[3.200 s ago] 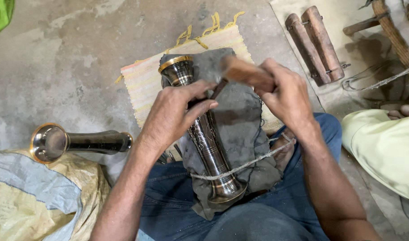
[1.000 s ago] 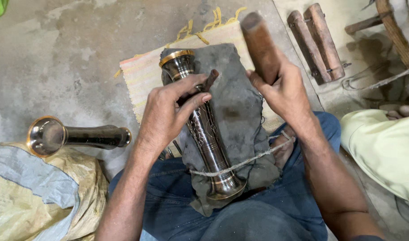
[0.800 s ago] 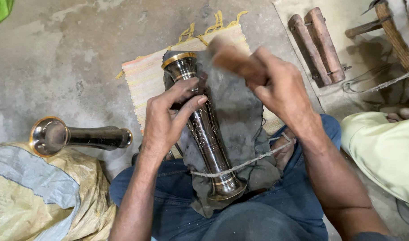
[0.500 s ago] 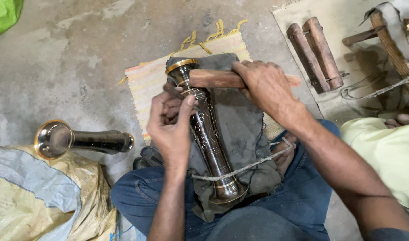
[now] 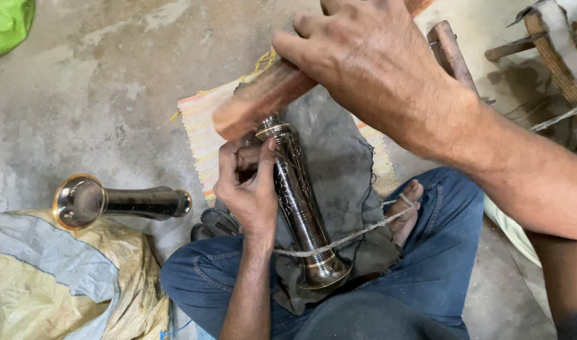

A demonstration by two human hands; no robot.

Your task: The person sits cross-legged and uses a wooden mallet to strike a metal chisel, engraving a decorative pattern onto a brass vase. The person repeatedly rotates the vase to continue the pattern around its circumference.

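A tall dark engraved metal vase lies on a grey cloth across my lap, tied down by a cord that runs over my bare foot. My left hand presses against the vase's upper part and pinches a small tool there; the tool itself is mostly hidden. My right hand is raised close to the camera, shut on a wooden mallet whose end hovers just above the vase's rim.
A second metal vase lies on the concrete floor at left, beside a crumpled sack. A woven mat lies under the cloth. Wooden sticks and a wooden frame are at upper right. Green cloth is at top left.
The mallet has swung up and down repeatedly; now my right hand is lifted near the camera. My left hand has shifted up the vase toward its rim.
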